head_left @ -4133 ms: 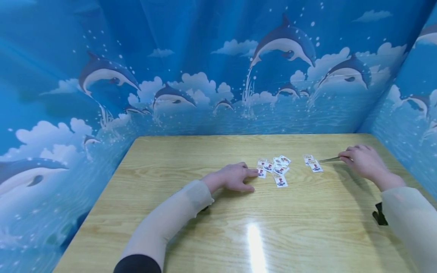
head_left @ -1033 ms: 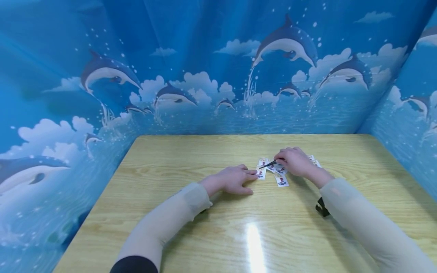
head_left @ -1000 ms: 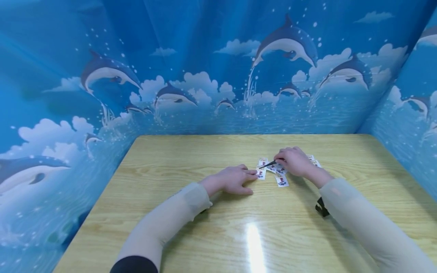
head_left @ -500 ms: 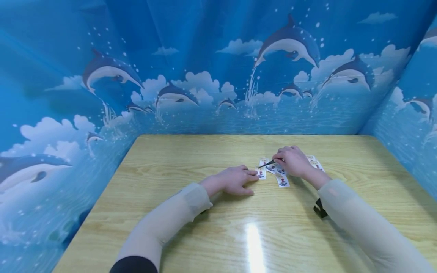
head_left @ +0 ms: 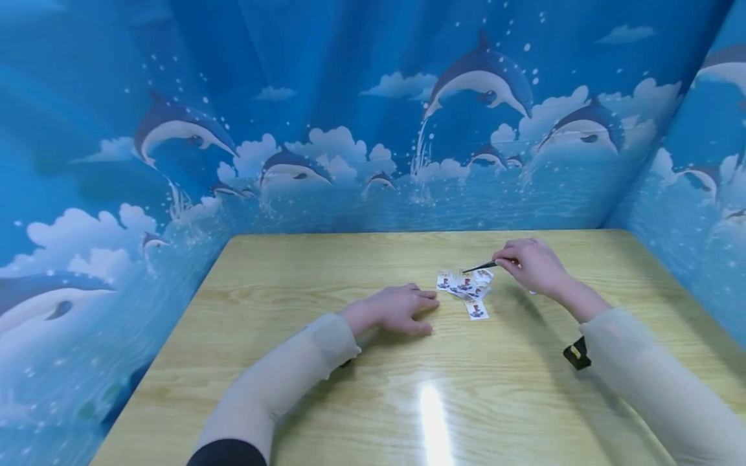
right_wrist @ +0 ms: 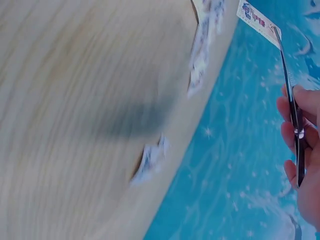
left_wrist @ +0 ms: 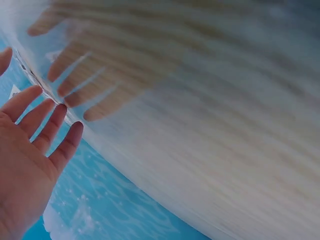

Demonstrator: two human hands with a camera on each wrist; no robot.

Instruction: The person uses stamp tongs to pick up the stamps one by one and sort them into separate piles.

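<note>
My right hand (head_left: 533,264) holds a pair of tweezers (head_left: 481,266), its tips pointing left. In the right wrist view, a small stamp (right_wrist: 257,22) with toothed edges and a printed picture is pinched in the tweezers' tips, off the table. Below it in the head view lies an overlapping group of stamps (head_left: 476,309). My left hand (head_left: 399,309) rests palm down on the table to the left of that group, fingers extended and holding nothing. The left wrist view shows its fingers spread, with their reflection on the glossy tabletop.
The wooden table (head_left: 291,272) is shiny, with a bright glare streak near the front. A few separate stamps (right_wrist: 150,162) lie to the right, mostly hidden by my right hand in the head view. A dolphin-printed backdrop (head_left: 326,116) stands behind and at both sides.
My right hand came left from the right-hand stamps to one beside my left fingers. It has since lifted that stamp with the tweezers and moved back rightward. My left hand stays almost still.
</note>
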